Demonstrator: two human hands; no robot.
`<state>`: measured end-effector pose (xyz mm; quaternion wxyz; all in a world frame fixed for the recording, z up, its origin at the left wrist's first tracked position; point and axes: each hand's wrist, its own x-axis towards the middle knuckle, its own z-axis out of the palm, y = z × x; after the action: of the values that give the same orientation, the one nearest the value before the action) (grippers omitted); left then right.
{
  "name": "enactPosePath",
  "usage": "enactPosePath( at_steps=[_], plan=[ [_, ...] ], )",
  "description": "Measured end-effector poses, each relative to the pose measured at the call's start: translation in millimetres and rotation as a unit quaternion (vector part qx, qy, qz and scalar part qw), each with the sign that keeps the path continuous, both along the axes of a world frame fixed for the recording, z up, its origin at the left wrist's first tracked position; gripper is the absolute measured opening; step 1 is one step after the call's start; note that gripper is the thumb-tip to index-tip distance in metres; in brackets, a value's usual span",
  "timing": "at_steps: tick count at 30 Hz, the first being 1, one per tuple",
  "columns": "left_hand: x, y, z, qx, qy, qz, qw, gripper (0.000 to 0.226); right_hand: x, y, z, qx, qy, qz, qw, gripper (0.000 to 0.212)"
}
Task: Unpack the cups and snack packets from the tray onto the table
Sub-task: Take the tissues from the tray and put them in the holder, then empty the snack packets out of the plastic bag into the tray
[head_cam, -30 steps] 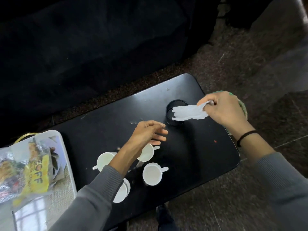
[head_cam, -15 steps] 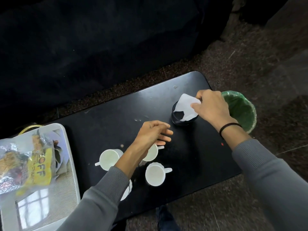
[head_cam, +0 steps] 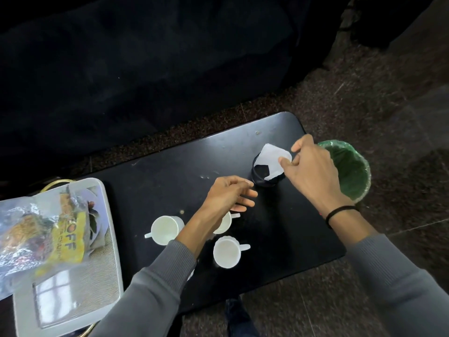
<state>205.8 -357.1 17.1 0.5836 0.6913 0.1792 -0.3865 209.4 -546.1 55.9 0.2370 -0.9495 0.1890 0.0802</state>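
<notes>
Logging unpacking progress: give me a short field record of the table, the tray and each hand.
table: three white cups visible, upright; black holder with white paper in it
tray: snack packet on it
left hand: hovers over one cup, holds nothing
right hand: fingertips at the paper's edge; grip unclear
floor by table: green-lined bin

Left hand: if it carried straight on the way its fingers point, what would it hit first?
Most likely the black round container with the white tissue on top, just past the fingertips of the left hand. Its height above the table is unclear, so it might pass over the rim and reach the right hand instead.
</notes>
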Motion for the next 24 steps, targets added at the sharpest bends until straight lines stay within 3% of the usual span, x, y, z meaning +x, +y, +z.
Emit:
enactPosePath(
  at_steps=[7, 12, 24],
  plan=[
    [-13, 22, 18, -0.006, -0.002, 0.027, 1.0, 0.016, -38, 54, 26, 0.003, -0.028, 0.037, 0.999, 0.026],
    [-23, 63, 26, 0.014, -0.034, 0.082, 0.996, 0.017, -55, 101, 22, 0.02, 0.011, 0.099, 0.995, 0.019],
    [-69, 231, 33, 0.076, -0.044, 0.2, 0.976, 0.017, -61, 267, 16, 0.043, 0.08, 0.272, 0.958, 0.017]
  ],
)
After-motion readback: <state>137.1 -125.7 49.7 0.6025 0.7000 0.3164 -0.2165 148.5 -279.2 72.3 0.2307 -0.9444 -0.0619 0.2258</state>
